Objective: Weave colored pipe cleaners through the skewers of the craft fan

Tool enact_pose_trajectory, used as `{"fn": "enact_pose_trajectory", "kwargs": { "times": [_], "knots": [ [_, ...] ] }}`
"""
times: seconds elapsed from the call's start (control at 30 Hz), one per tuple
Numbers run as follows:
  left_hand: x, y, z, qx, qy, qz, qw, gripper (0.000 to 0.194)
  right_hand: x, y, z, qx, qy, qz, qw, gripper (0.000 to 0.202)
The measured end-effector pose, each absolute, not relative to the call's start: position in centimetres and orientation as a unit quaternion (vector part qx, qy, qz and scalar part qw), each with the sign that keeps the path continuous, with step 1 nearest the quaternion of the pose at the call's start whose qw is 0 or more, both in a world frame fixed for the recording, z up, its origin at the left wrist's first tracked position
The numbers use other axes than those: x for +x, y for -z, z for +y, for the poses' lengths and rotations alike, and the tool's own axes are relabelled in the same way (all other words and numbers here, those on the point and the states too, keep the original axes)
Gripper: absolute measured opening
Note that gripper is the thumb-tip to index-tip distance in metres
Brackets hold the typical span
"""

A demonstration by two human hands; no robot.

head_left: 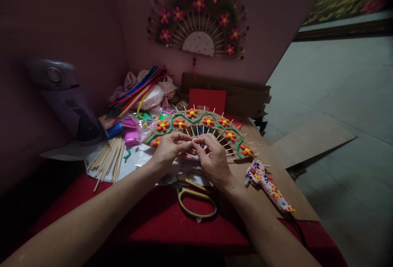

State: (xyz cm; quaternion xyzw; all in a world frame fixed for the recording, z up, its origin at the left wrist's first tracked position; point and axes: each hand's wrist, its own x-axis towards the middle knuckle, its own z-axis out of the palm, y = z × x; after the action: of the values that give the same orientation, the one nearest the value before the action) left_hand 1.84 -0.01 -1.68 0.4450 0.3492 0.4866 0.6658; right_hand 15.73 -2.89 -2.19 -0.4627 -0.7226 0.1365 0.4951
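Both hands meet over the table, fingertips pinched together. My left hand and my right hand are closed around something small and pale that I cannot make out. Just behind them lies a fan-shaped craft of brown twine and thin sticks, with orange clay flowers and a wavy green strand along it. My hands hide part of its lower middle. Below the fingers rest large scissors with yellowish handles, their blades partly hidden.
Wooden sticks and a purple bottle stand at left, with clay packets and pipe cleaners behind. A flower-patterned glue gun lies on cardboard at right. A finished-looking fan hangs on the wall.
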Motion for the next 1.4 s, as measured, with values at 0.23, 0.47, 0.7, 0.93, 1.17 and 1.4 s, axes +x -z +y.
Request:
{"fn": "enact_pose_trajectory", "kwargs": {
  "times": [0.23, 0.47, 0.7, 0.93, 1.17, 1.4],
  "knots": [
    [1.5, 1.9, 0.1, 0.404, -0.48, 0.305, 0.717, 0.021, 15.7, 2.0, -2.9, -0.464, -0.124, -0.733, 0.481, 0.013],
    [1.3, 2.4, 0.2, 0.378, -0.453, 0.257, 0.765, 0.022, 15.7, 1.9, -3.0, -0.446, -0.164, -0.72, 0.506, 0.017],
    [1.2, 1.8, 0.0, 0.373, -0.462, 0.246, 0.766, 0.022, 15.8, 1.7, -3.0, -0.422, -0.213, -0.706, 0.528, 0.016],
    [1.3, 1.6, 0.1, 0.404, -0.453, 0.25, 0.754, 0.017, 15.8, 1.6, -3.0, -0.406, -0.203, -0.712, 0.536, 0.015],
    [1.3, 1.1, -0.3, 0.469, -0.398, 0.271, 0.74, 0.026, 16.0, 1.8, -3.0, -0.393, -0.188, -0.707, 0.557, 0.016],
    [1.2, 1.2, -0.2, 0.465, -0.39, 0.261, 0.751, 0.022, 15.9, 1.9, -3.0, -0.404, -0.205, -0.694, 0.559, 0.014]
  ]
}}
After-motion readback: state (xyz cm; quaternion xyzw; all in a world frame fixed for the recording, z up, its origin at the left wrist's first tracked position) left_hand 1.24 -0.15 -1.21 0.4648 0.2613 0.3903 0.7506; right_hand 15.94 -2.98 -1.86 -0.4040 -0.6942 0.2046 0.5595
